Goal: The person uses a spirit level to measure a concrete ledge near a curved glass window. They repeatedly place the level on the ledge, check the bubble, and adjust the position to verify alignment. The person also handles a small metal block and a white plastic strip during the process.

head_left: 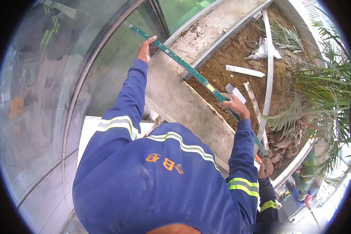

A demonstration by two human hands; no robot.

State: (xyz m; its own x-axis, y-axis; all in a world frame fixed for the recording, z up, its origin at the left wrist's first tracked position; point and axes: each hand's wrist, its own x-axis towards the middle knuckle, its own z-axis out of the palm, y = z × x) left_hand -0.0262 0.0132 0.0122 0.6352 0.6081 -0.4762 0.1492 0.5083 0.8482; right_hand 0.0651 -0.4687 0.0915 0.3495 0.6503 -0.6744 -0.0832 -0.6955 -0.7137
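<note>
A long green spirit level (191, 72) runs diagonally from upper left to lower right, over the concrete rim (175, 97) of a planter. My left hand (145, 50) grips it near its upper end, by the glass. Further down its length, above the soil, my right hand (235, 104) is closed on the same level. Both my sleeves are blue with reflective bands. A co-worker's hand (265, 167), also in a blue sleeve, is at the level's lower end beside something orange; whether it holds the level is unclear.
The planter holds brown soil (226, 58), loose white strips (245, 71), a long bent white strip (270, 58), crumpled white plastic (263, 50) and palm fronds (323, 89). A curved glass wall (46, 109) stands on the left. A white box top (90, 128) sits below my left arm.
</note>
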